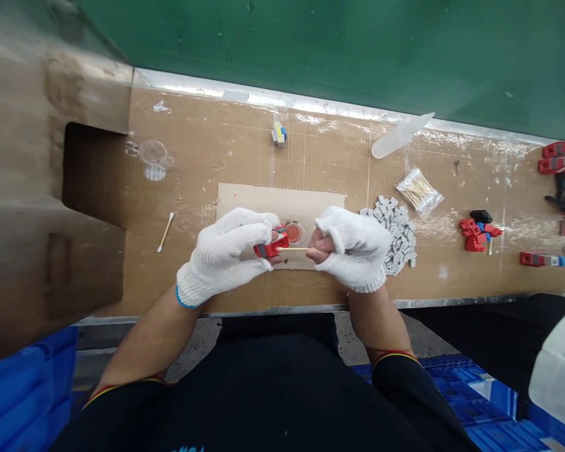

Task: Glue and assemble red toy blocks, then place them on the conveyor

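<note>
My left hand, in a white glove with bare fingertips, is closed around a small red and grey plastic toy part. Between the thumb and fingers of my right hand, gloved the same way, is a thin cotton swab. The swab's far end reaches the red part; whether its tip goes inside cannot be made out. Just behind the swab sits a small clear dish with reddish contents, on a cardboard sheet.
Right of my right hand lies a heap of grey plastic pieces. Beyond it are a bag of swabs, a translucent spatula and red parts. A loose swab lies left, near a metal housing. A person's white cap shows lower right.
</note>
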Demonstrator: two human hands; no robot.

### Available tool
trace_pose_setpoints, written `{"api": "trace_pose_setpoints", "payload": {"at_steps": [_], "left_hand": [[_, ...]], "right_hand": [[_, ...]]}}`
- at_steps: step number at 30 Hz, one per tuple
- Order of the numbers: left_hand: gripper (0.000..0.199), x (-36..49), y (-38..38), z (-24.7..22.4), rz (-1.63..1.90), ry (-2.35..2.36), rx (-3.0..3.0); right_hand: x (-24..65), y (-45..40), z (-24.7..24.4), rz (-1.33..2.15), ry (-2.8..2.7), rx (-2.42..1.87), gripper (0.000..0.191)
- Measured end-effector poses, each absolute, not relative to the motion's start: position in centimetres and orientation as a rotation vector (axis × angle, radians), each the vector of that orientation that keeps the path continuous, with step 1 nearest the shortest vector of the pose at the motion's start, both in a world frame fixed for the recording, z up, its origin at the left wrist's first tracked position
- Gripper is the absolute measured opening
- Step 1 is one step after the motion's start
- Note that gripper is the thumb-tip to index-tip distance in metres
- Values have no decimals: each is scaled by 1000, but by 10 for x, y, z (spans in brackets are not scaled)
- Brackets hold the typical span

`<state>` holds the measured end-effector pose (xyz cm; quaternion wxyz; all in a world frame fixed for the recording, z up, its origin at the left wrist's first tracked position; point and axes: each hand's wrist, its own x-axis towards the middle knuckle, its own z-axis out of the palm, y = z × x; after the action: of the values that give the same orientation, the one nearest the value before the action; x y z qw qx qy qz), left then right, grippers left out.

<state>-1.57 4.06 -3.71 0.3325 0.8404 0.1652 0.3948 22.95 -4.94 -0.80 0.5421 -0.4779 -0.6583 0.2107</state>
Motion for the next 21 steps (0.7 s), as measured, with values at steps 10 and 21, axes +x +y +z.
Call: {"api": "trace_pose_setpoints", "payload": {"at_steps": [10,21], "left_hand": [[31,-10,45,-43,928,562,1800],[25,-11,50,-53,891,689,1702]], "right_hand": [[267,-52,2,379,-1731,-1274,33],[260,-39,-17,423,-1938,-1186,28]]}}
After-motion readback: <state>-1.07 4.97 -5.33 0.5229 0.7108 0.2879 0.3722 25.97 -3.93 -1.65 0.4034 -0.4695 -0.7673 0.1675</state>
